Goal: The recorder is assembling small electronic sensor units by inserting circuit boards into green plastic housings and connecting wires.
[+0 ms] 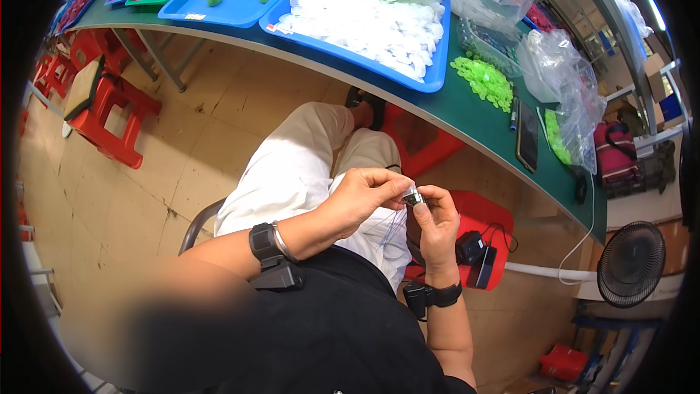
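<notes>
Over my lap, both hands meet at a small black-and-silver piece (413, 197) with thin wires (394, 228) hanging below it. Its exact kind is too small to make out. My right hand (437, 228) pinches the piece between thumb and fingers. From the other side, my left hand (364, 193) is closed in a pinch at the piece's upper left edge; whatever lies between those fingertips is hidden. Dark straps with small black boxes sit on both wrists, and a metal bangle (283, 241) circles the left one.
Ahead, a green-topped table (467, 120) bears a blue tray (430, 86) of white plastic pieces, another blue tray (219, 9) with green cups, loose green pieces (485, 82) and a phone (526, 138). Red stools (120, 120) stand left; a red seat (481, 208) and fan (631, 263) are right.
</notes>
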Tool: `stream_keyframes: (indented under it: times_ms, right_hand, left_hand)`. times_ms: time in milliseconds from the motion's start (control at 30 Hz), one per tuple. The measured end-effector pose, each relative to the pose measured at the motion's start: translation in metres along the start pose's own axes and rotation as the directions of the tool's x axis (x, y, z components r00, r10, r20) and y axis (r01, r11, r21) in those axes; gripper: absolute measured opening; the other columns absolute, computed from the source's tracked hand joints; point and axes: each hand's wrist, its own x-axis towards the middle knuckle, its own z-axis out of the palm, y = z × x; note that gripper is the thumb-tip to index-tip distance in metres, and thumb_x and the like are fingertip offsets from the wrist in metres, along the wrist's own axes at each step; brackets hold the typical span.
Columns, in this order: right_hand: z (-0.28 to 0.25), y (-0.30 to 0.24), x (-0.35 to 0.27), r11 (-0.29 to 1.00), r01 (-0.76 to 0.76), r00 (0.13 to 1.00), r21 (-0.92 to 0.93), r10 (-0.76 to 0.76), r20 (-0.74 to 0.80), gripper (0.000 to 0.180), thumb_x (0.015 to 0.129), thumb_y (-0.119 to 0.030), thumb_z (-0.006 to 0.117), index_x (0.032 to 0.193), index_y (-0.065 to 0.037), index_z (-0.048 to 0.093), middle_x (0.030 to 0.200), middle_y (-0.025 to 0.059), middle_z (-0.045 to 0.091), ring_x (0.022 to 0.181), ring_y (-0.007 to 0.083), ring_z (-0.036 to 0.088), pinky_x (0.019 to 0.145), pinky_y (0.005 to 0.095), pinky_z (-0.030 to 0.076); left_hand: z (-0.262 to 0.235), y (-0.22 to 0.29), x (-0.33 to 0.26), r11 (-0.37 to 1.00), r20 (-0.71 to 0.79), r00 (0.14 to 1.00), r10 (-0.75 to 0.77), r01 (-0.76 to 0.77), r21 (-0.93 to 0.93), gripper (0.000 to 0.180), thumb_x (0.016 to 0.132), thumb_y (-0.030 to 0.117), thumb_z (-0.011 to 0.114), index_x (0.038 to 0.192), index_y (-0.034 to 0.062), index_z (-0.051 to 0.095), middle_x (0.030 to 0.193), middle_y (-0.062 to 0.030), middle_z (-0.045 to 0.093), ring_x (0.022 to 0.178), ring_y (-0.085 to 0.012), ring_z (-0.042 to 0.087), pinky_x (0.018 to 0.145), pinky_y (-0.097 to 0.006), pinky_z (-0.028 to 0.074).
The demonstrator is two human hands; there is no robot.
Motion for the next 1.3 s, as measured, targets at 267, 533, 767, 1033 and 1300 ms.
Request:
stream_keyframes:
  times_ms: [267, 533, 767, 1033, 1300]
  right_hand:
    - [0.003, -0.001, 0.001, 0.997, 0.053, 0.999, -0.062, -0.053, 0.001, 0.028, 0.088, -0.001, 0.064, 0.113, 0.001, 0.053, 0.103, 0.0050, 0.057, 0.094, 0.0108, 0.054, 0.084, 0.0246, 0.043]
    - [-0.002, 0.002, 0.004, 0.996, 0.009, 1.000, -0.093, -0.006, 0.027, 0.024, 0.088, -0.001, 0.064, 0.111, 0.001, 0.055, 0.100, 0.0036, 0.058, 0.092, 0.0097, 0.055, 0.084, 0.0241, 0.044]
    - [-0.001, 0.005, 0.005, 0.988, 0.031, 0.999, -0.154, -0.029, 0.014, 0.020, 0.089, -0.002, 0.064, 0.108, 0.000, 0.058, 0.097, 0.0024, 0.059, 0.090, 0.0084, 0.055, 0.082, 0.0228, 0.044]
    - [-0.002, 0.003, 0.004, 0.985, 0.059, 0.998, -0.163, -0.062, -0.012, 0.019, 0.088, -0.003, 0.065, 0.106, 0.001, 0.059, 0.099, 0.0051, 0.061, 0.091, 0.0116, 0.057, 0.083, 0.0248, 0.045]
    - [-0.005, 0.002, 0.005, 0.932, 0.185, 0.981, -0.311, -0.193, 0.005, 0.017, 0.088, -0.003, 0.064, 0.104, 0.001, 0.061, 0.099, 0.0085, 0.062, 0.090, 0.0155, 0.059, 0.083, 0.0275, 0.047]
  left_hand:
    - [0.001, -0.004, -0.001, 0.998, 0.000, 0.999, 0.035, -0.035, 0.044, 0.027, 0.095, 0.020, 0.059, 0.103, -0.0034, 0.068, 0.093, -0.0074, 0.067, 0.079, -0.0107, 0.061, 0.072, -0.025, 0.051]
    - [-0.005, 0.000, -0.001, 0.939, 0.009, 0.989, 0.150, -0.145, 0.312, 0.025, 0.095, 0.019, 0.059, 0.094, -0.0037, 0.069, 0.084, -0.0057, 0.062, 0.074, -0.0093, 0.059, 0.068, -0.024, 0.049]
    - [-0.009, -0.004, 0.003, 0.953, -0.016, 0.995, 0.101, -0.092, 0.288, 0.027, 0.094, 0.020, 0.060, 0.089, -0.0046, 0.068, 0.081, -0.0044, 0.060, 0.072, -0.0085, 0.058, 0.065, -0.023, 0.048]
    - [-0.008, -0.004, 0.002, 0.814, 0.152, 0.939, 0.310, -0.344, 0.467, 0.018, 0.093, 0.014, 0.061, 0.095, -0.0031, 0.067, 0.088, -0.0048, 0.059, 0.079, -0.0088, 0.057, 0.067, -0.023, 0.047]
    - [-0.012, -0.006, 0.002, 0.945, 0.166, 0.970, 0.178, -0.216, 0.246, 0.021, 0.094, 0.016, 0.059, 0.103, -0.0022, 0.067, 0.090, -0.0044, 0.061, 0.080, -0.0092, 0.058, 0.074, -0.024, 0.048]
